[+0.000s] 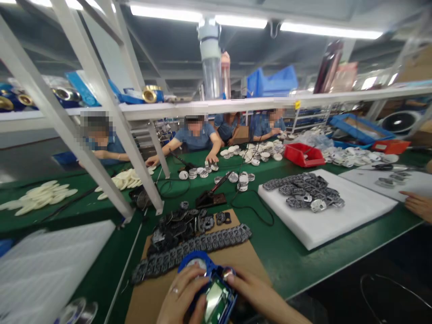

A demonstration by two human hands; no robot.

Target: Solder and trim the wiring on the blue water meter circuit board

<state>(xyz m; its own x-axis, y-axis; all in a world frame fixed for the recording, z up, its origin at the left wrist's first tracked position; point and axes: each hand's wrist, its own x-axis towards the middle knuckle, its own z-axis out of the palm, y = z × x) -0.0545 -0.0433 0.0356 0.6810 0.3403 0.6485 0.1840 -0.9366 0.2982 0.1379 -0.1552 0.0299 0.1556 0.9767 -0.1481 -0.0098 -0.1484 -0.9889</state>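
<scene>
At the bottom middle I hold a blue device housing (205,257) with a ringed round dial and a green circuit board (216,297) in its lower part. My left hand (182,292) wraps round the housing's left side, a ring on one finger. At the upper right corner of the housing, the fingers of my right hand (251,290) close on a small shiny round part (228,272); whether it is fixed to the housing I cannot tell. Just beyond lie a long row of dark grey plastic parts (199,243) and a heap of black parts (178,227), on a brown cardboard sheet (253,256).
A soldering iron stand (211,199) with its cable stands behind the cardboard. To the right, a white foam board (303,225) bears grey parts; a red bin (303,154) sits behind it. Several co-workers sit opposite. A co-worker's hand (416,204) is at far right; a solder spool (77,310) lies lower left.
</scene>
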